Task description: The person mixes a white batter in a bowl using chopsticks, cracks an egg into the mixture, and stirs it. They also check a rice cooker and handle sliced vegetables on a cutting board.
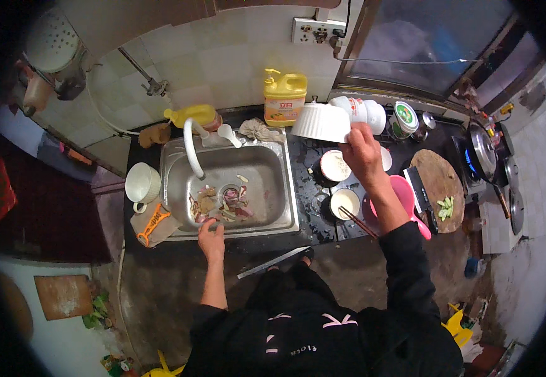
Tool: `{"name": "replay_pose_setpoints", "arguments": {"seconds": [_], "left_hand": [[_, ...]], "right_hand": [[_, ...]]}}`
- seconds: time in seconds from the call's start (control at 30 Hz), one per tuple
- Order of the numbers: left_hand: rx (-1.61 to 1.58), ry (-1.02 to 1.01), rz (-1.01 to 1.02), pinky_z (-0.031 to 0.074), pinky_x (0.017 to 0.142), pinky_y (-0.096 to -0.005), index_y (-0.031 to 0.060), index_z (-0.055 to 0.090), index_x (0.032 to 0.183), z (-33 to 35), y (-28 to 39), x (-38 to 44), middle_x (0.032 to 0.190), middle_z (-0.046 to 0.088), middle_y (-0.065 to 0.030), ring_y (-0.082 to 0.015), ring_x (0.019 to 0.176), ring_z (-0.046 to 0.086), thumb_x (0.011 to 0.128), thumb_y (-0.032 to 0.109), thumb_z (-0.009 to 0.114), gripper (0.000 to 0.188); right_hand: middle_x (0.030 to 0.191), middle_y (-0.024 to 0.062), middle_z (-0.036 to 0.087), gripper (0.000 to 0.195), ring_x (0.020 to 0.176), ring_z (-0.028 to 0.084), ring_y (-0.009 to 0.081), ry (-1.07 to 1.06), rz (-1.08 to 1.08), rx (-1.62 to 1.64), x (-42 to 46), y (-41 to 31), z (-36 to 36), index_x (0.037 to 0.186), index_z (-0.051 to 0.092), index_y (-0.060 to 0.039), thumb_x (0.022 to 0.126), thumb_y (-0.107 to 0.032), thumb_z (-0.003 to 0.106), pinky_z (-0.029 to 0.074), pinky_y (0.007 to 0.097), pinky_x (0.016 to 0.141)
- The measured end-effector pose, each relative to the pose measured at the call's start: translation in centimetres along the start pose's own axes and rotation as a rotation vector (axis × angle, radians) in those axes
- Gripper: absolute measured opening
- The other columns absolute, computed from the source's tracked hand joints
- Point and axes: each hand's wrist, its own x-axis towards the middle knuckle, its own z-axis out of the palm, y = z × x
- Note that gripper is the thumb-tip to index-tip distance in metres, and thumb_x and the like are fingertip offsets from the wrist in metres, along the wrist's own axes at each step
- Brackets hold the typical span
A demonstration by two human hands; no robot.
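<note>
My right hand (363, 153) grips the rim of a white ribbed bowl (321, 123), held tilted with its mouth downward above the back of the counter. My left hand (211, 239) is at the sink's front rim, fingers apart and nothing visible in them. Vegetable peelings (233, 207) lie around the drain of the stainless steel sink (273, 162). A white gooseneck faucet (189, 143) arches over the basin. Below my right hand stand a small bowl of white powder (335, 166) and a bowl of pale contents (343, 200) with chopsticks (360, 222) resting in it.
A pink plastic ladle or strainer (402, 195) lies beside a cleaver (416, 188) and a round wooden chopping board (442, 176) with green slices (445, 208). A lidded pan (481, 150) sits over a blue flame. Left of the sink are a pale mug (143, 183) and an orange peeler (154, 223).
</note>
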Motion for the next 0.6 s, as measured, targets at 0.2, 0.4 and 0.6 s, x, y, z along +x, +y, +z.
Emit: {"name": "replay_pose_setpoints", "arguments": {"seconds": [0.2,0.4,0.6], "left_hand": [[0.270,-0.098,0.110,0.051,0.075,-0.0417,0.0024,0.063,0.079,-1.2,-1.6,0.2,0.086,0.065,-0.0149,-0.0346,0.072,0.063,0.080,0.014,0.068,0.013],[0.255,-0.269,0.523,0.050,0.081,-0.0369,0.0084,0.058,0.123,1.5,-5.8,1.3,0.139,0.044,-0.0169,-0.0324,0.117,0.053,0.078,-0.004,0.057,0.047],[0.161,-0.352,0.642,0.046,0.056,-0.0266,0.0027,0.064,0.102,2.5,-0.5,-0.1,0.105,0.058,-0.0082,-0.0176,0.077,0.058,0.074,-0.009,0.062,0.031]], "right_hand": [[0.090,0.0149,0.054,0.013,0.065,0.060,0.0312,-0.029,-0.024,0.024,1.8,-3.9,0.1,0.080,0.049,-0.0046,0.075,0.001,0.059,0.053,0.0392,0.054],[0.067,0.0199,0.052,0.015,0.061,0.055,0.0336,-0.248,0.777,0.344,-4.5,-6.0,0.1,0.074,0.046,0.0014,0.074,-0.008,0.057,0.045,0.0438,0.056],[0.062,0.0135,0.057,0.012,0.055,0.065,0.0239,-0.112,1.385,0.468,-12.3,-3.9,-7.7,0.077,0.051,0.0007,0.079,-0.011,0.055,0.053,0.0376,0.049]]}}
